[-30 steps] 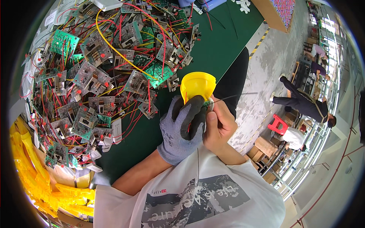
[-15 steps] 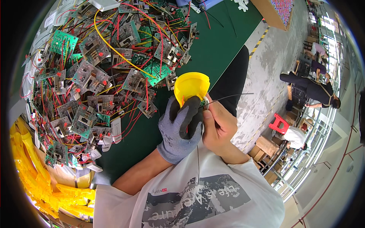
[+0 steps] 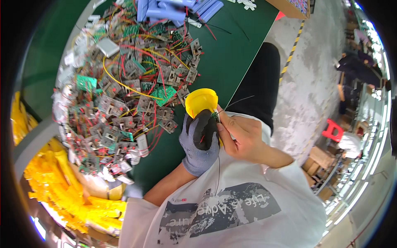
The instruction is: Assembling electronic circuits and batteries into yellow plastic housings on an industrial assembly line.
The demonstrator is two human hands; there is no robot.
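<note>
My left hand [image 3: 199,142], in a grey glove with black fingertips, is closed around a yellow plastic cup-shaped shell [image 3: 201,101], its wide mouth facing away from me. Just right of the glove, my bare right hand [image 3: 243,135] pinches a small green circuit board [image 3: 215,116] at the shell's side, with thumb and forefinger together. A thin black wire [image 3: 241,100] sticks out past these fingers to the right. Another thin dark wire hangs below the hands over the white shirt. The inside of the shell's lower part is hidden by the glove.
A large heap of wired circuit boards [image 3: 120,107] covers the left of the green table [image 3: 225,49]. Blue cylindrical parts [image 3: 165,10] lie at the far edge, and a cardboard box [image 3: 285,8] stands far right. Yellow plastic parts [image 3: 62,186] fill the lower left.
The view has shifted, bringing more blue parts and the left side of the table into sight. Both hands keep their hold on the shell and the small board.
</note>
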